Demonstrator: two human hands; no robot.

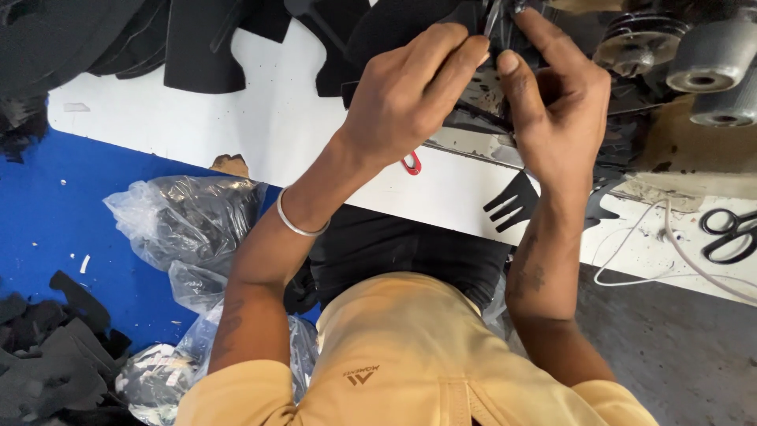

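Both hands pinch thin black cut fabric piece (481, 102) at machine head above white tabletop (260, 118): left hand (406, 99) grip clenched, right hand (552, 110) too. Risk: fingers near grey rollers (710, 55), nip likely if piece slips.

Two hands (410, 95) (552, 110), one scissors (729, 233), one bangle (298, 221)

**One head-worn camera, looking steeply down**

There is only a single view, taken from the person's head and tilted almost straight down over their own chest and lap. It sits close: both forearms fill the middle of the frame and the hands (489, 87) meet near the top edge. The white worktop (268, 118) runs slantwise across the upper half, the blue floor (63, 213) showing at the left.
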